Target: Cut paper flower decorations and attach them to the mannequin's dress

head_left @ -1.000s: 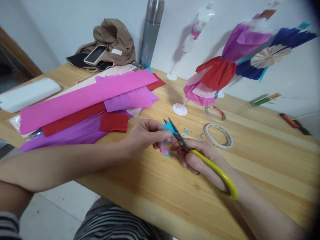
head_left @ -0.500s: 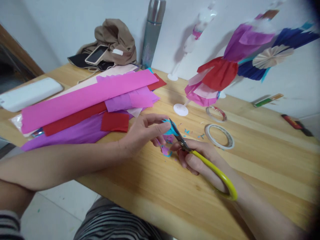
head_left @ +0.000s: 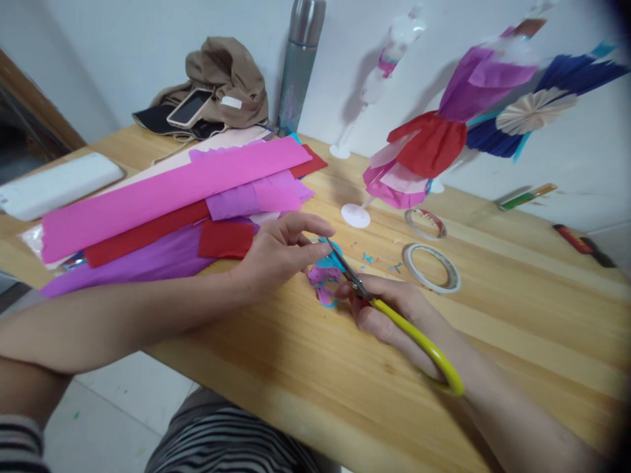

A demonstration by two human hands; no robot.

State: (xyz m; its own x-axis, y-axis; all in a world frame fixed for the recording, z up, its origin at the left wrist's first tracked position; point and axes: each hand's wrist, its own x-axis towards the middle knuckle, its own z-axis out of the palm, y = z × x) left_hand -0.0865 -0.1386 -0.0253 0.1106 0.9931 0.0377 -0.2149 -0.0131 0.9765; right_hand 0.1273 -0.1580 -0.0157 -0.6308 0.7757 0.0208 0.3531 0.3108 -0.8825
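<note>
My right hand (head_left: pixel 389 309) grips yellow-handled scissors (head_left: pixel 409 332), their dark blades pointing up and left. The blades look closed, and their tip is by the thumb and forefinger of my left hand (head_left: pixel 280 246). Those left fingers are apart. Just below the left thumb, a small blue piece of paper (head_left: pixel 328 257) lies beside the blades, next to pink-purple paper scraps (head_left: pixel 323 279) on the table. Part of the blue piece is hidden behind the thumb and blades.
Folded pink paper (head_left: pixel 177 194) and red and purple sheets lie at left. Tape rolls (head_left: pixel 432 268) are on the right. A paper-dressed figure on a stand (head_left: pixel 355 215), a flask (head_left: pixel 300 72), a phone (head_left: pixel 190 107) on a brown cloth bag and a white case (head_left: pixel 62 184) stand around.
My left thumb and forefinger have spread apart, and the blue piece has dropped lower, out of their pinch. The scissors have shifted slightly left in my right hand.
</note>
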